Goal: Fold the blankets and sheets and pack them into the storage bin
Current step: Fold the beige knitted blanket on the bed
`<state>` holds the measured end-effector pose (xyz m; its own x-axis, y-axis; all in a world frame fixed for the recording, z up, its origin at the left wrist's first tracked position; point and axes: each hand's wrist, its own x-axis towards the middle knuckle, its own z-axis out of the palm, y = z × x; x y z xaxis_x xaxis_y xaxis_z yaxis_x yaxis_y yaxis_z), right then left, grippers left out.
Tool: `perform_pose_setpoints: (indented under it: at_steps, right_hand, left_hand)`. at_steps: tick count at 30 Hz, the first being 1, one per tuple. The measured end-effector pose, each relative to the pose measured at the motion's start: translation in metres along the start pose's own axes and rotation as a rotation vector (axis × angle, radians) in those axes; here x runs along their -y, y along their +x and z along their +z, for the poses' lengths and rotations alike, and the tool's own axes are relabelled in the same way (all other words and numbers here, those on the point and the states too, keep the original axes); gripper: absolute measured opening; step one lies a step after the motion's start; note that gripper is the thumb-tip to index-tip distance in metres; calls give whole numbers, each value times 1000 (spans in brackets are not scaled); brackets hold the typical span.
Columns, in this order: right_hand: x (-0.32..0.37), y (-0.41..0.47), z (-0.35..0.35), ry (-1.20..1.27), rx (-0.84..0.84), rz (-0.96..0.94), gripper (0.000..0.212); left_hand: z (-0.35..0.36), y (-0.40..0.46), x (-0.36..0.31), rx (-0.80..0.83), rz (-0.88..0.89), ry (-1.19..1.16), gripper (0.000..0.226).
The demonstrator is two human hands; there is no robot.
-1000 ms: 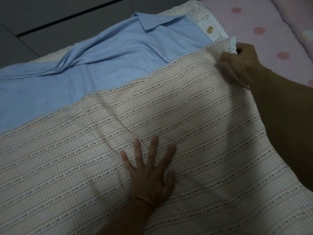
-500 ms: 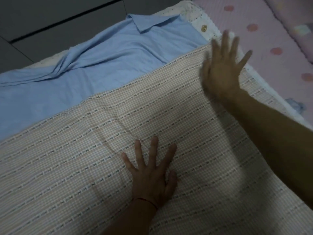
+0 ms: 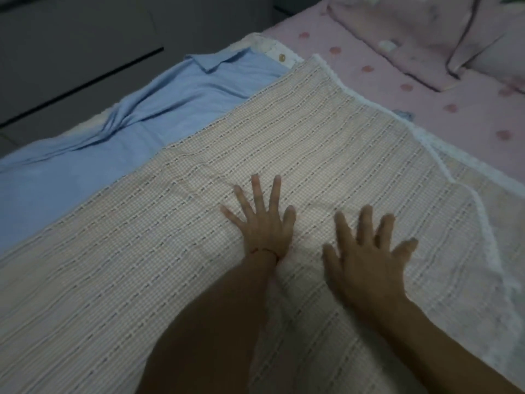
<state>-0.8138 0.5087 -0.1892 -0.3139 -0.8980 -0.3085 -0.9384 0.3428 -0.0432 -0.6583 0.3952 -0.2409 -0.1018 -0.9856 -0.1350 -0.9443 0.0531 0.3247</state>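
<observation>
Blue sheet (image 3: 119,143) lies rumpled at far left, its near part buried under the checked beige blanket (image 3: 326,132), which covers the middle of the bed. Left hand (image 3: 262,223) presses flat on that blanket, fingers spread, gripping nothing; just right of it the right hand (image 3: 366,263) does the same. Right of them the lace-trimmed edge (image 3: 466,191) runs crooked, so any further fold would likely come out skewed. Far right, pink dotted bedding (image 3: 426,89) and a pillow (image 3: 412,29) crowd the space. No storage bin shows.
</observation>
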Motion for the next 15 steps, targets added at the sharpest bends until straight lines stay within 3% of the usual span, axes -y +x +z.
perform_pose_setpoints:
  at_steps: [4,7,11,13,15]
  right_hand:
    - [-17,-1,30,120,103,63,76]
    - [4,-12,16,73,81,106,82]
    - [103,-120,37,94,-81,-69,68]
    - [154,-154,65,149,-41,-37,74]
    - [182,-156,89,153,-47,29,79]
  left_hand:
    - [-48,-18,47,93,217,-287,72]
    - [-88,-32,122,5,252,-37,62]
    - [-141,-54,270,104,-136,196,60]
    - [-160,-64,334,221,-368,171,64]
    - [-168,-70,378,297,-422,136,70]
